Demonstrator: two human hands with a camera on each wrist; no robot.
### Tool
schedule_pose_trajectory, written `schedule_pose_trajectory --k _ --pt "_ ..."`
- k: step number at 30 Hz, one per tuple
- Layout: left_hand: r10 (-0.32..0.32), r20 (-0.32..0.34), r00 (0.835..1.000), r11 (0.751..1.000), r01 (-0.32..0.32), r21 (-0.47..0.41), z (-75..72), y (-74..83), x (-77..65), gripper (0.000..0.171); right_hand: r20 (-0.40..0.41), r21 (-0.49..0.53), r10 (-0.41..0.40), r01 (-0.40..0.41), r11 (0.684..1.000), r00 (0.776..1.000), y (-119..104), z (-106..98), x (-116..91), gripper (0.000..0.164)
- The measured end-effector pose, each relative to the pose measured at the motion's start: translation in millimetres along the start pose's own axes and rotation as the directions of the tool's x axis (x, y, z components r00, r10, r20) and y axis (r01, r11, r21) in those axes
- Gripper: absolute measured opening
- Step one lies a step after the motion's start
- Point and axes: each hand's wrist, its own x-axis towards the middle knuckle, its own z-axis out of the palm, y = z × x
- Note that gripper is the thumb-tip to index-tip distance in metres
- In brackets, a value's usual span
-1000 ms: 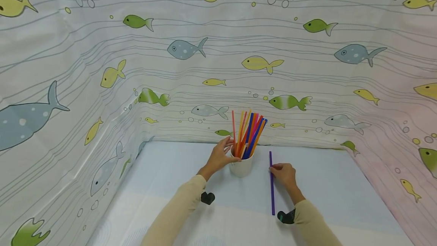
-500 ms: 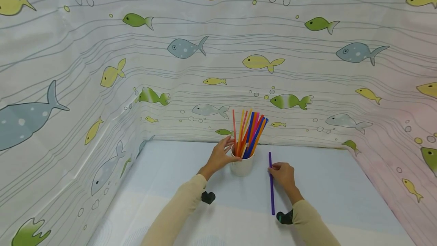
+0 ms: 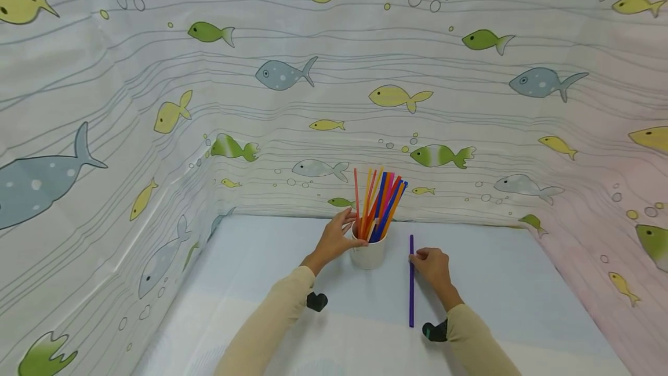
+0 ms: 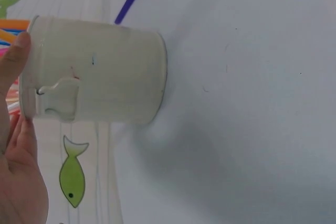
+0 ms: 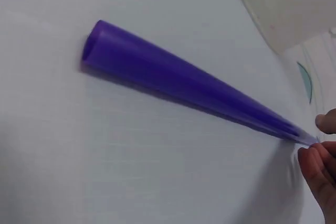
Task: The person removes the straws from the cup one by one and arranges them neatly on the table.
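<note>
My left hand (image 3: 334,238) holds a white cup (image 3: 368,257) by its rim, thumb on the near side and fingers behind. Orange, blue, red, yellow and pink straws (image 3: 387,205) stand in the cup and lean mostly right. In the left wrist view, the cup's wall (image 4: 105,72) shows a small raised tab and a dark speck. Right of the cup, my right hand (image 3: 436,266) pinches a purple straw (image 3: 411,297) above its middle. Its hollow near end points toward the right wrist camera, where the straw (image 5: 173,80) runs back to the fingertips.
A pale blue and white cloth (image 3: 250,260) covers the table. Behind and on both sides rise sheets (image 3: 344,74) printed with fish. A dark piece (image 3: 316,302) sits below the left wrist, and another (image 3: 435,331) at the right sleeve.
The purple straw's near end has swung slightly left, so the straw now points almost straight away from me. My left hand and the cup stay where they were.
</note>
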Motion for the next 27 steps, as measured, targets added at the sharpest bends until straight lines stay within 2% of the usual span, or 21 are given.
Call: schedule_pose_trajectory --k 3,8,13,17,27 --pt "0.002 0.002 1.000 1.000 -0.002 0.004 -1.2 -0.4 -0.4 0.108 -0.056 0.031 -0.042 0.044 0.999 0.998 -10 -8 9 0.027" --pt "0.004 0.000 1.000 1.000 -0.004 -0.012 -1.4 -3.1 -1.9 0.106 -0.151 0.107 -0.131 0.148 0.983 0.980 -43 -30 30 0.025" --pt "-0.009 0.000 1.000 1.000 0.009 -0.030 -0.4 -5.0 -3.6 0.107 -0.177 0.181 -0.202 0.234 0.955 0.963 -76 -43 42 0.023" --pt "-0.011 0.001 1.000 0.999 0.012 -0.040 -0.2 -3.5 -3.7 0.107 -0.151 0.217 -0.209 0.239 0.946 0.966 -88 -41 46 0.023" --pt "-0.009 0.004 1.000 1.000 0.009 -0.018 -0.1 -0.1 -0.2 0.107 -0.078 0.284 -0.131 0.148 0.947 0.988 -94 -27 44 0.027"
